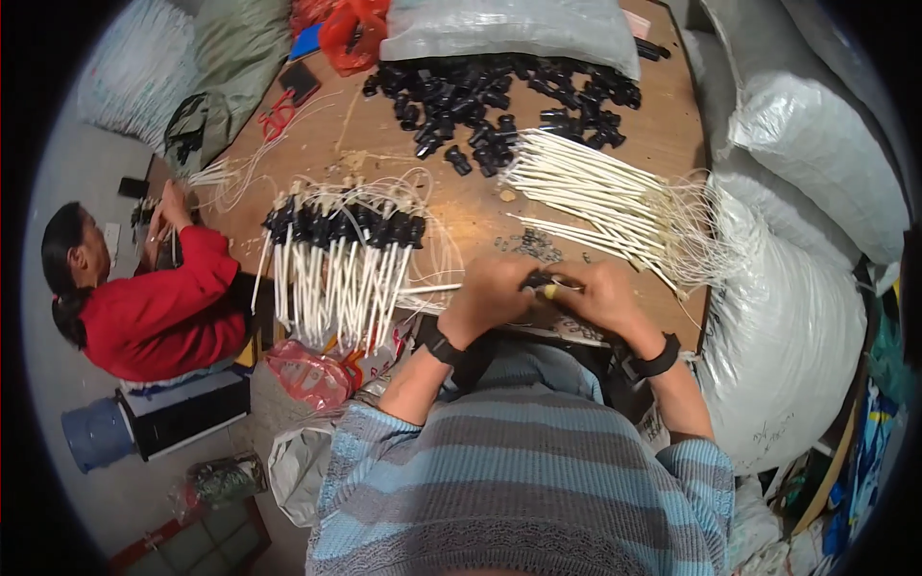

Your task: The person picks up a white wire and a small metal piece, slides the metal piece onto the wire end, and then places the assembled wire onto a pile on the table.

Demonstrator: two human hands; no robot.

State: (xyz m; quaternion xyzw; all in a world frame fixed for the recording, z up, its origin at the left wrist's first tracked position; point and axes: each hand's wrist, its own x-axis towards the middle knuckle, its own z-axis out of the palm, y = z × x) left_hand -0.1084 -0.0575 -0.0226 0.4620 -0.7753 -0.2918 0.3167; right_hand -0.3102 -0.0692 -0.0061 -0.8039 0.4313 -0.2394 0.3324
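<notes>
My left hand (492, 296) and my right hand (607, 300) meet at the table's near edge, fingers closed. Between them shows a small black plastic fitting (536, 279), gripped by the left fingertips, with a yellowish tip beside it. The right fingers pinch close against it, hiding what they hold. A white tube (432, 288) sticks out to the left of my left hand. Just beyond my hands lie small dark clips (528, 245). At the left, white tubes with black fittings (336, 259) lie bundled, wires trailing. A stack of plain white tubes (595, 192) with thin wires lies to the right.
Loose black fittings (480, 96) are heaped at the far side below a silvery sack (509, 29). Red scissors (277, 117) lie at the far left. Large white sacks (778, 326) crowd the right edge. A person in red (163, 307) works at the left side.
</notes>
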